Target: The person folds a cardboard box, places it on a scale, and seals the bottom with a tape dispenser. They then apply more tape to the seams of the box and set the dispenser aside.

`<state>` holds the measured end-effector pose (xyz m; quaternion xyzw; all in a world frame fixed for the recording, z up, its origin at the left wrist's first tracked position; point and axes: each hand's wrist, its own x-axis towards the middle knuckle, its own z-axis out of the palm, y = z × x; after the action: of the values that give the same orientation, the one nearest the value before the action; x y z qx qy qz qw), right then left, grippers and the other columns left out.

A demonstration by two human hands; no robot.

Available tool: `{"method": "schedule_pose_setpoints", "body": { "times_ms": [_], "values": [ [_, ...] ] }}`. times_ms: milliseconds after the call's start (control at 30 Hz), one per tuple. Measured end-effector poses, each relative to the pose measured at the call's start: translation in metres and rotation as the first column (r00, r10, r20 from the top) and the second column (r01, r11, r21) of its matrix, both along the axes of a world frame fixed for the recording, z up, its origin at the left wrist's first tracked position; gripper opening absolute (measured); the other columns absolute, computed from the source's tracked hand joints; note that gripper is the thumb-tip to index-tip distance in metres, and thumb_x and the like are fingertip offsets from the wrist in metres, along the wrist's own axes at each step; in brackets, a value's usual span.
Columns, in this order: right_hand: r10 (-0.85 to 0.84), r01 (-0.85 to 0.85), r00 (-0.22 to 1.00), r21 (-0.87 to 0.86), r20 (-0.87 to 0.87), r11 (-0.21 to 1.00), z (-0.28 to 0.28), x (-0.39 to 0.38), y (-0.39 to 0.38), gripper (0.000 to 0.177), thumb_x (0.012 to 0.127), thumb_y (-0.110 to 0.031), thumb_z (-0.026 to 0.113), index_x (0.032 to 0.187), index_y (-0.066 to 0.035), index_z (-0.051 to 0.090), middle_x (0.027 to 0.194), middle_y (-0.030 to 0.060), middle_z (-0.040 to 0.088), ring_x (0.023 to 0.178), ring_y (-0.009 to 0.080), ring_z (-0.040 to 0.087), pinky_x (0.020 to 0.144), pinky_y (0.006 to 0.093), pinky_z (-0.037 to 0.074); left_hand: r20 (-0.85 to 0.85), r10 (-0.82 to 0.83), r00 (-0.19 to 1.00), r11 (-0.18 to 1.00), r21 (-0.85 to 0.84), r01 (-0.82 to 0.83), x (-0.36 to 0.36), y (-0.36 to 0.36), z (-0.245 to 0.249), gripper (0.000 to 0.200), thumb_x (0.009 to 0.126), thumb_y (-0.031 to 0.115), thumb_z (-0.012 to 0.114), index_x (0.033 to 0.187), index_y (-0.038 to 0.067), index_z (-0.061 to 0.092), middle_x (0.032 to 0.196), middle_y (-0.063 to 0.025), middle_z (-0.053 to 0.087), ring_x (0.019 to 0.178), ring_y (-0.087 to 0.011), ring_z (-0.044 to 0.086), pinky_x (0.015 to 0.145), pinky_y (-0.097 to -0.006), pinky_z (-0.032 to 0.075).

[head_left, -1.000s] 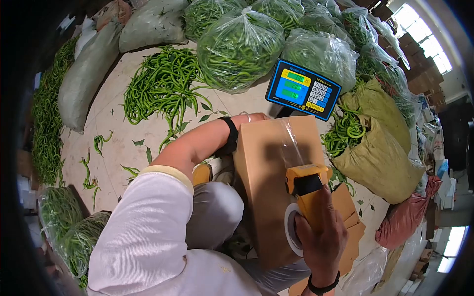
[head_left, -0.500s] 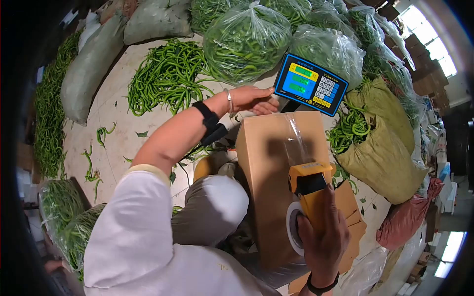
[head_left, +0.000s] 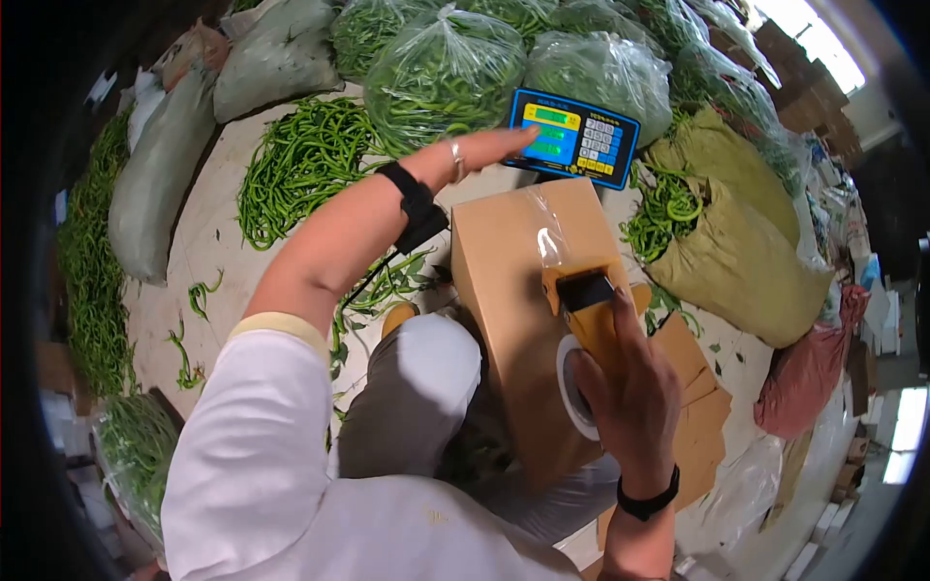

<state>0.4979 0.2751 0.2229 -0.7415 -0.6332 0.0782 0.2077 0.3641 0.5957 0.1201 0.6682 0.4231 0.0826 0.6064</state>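
A cardboard box (head_left: pixel 513 320) stands in front of me, a strip of clear tape running over its top. My right hand (head_left: pixel 635 387) is wrapped round a yellow tape dispenser (head_left: pixel 593 324) with a tape roll (head_left: pixel 573 387), resting on the box. My left hand (head_left: pixel 494 150) is stretched flat, its fingertips in front of the left part of the scale's display panel (head_left: pixel 581 136). Nothing shows in that hand; whether it touches the panel I cannot tell. The panel stands just beyond the box.
Green peppers (head_left: pixel 300 165) lie in a pile at the upper left. Clear bags of peppers (head_left: pixel 446 82) stand at the back. An open yellow-green sack (head_left: pixel 736 261) lies at the right, with flattened cardboard (head_left: pixel 702 426) nearer. My bent knee (head_left: pixel 426 373) is left of the box.
My left hand has straightened and moved up over the panel's left part; its fingers were curled near the panel's lower edge. The view has shifted slightly. The dispenser remains on the box.
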Motion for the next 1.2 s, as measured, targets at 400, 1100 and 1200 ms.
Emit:
{"method": "schedule_pose_setpoints", "body": {
  "times_ms": [400,1100,1200],
  "values": [
    [0.058,-0.062,0.998,0.17,0.027,0.983,-0.01,0.011,0.001,0.055,0.076,-0.038,0.064,0.121,-0.008,0.056,0.074,0.0177,0.064,0.073,0.0342,0.063,0.065,0.0418,0.051,-0.473,-0.314,0.823,0.19,0.818,0.543,0.07,-0.048,-0.029,0.05,0.096,0.049,0.024,0.141,0.03,0.033,0.151,-0.0017,0.024,0.14,-0.0328,0.014,0.111,-0.0553,0.013],
    [-0.469,0.441,0.871,-0.185,-0.149,0.878,-0.012,0.08,-0.332,0.068,0.063,-0.012,0.07,0.128,-0.006,0.052,0.079,0.0145,0.056,0.073,0.03,0.059,0.066,0.0366,0.049,-0.582,-0.166,0.796,-0.379,0.783,0.493,0.059,-0.017,-0.033,0.039,0.089,0.029,0.045,0.128,0.022,0.047,0.143,-0.0071,0.035,0.133,-0.0392,0.027,0.103,-0.0521,0.031],
    [-0.422,0.437,0.844,-0.03,-0.33,0.899,-0.007,0.086,-0.308,0.071,0.061,-0.01,0.07,0.129,-0.003,0.051,0.081,0.0135,0.055,0.074,0.0288,0.058,0.068,0.0363,0.049,-0.62,0.17,0.766,0.106,0.784,0.611,0.073,-0.064,-0.009,0.049,0.089,0.048,0.043,0.134,0.029,0.042,0.15,-0.0036,0.024,0.137,-0.0359,0.021,0.1,-0.0653,0.024]
  ]
}}
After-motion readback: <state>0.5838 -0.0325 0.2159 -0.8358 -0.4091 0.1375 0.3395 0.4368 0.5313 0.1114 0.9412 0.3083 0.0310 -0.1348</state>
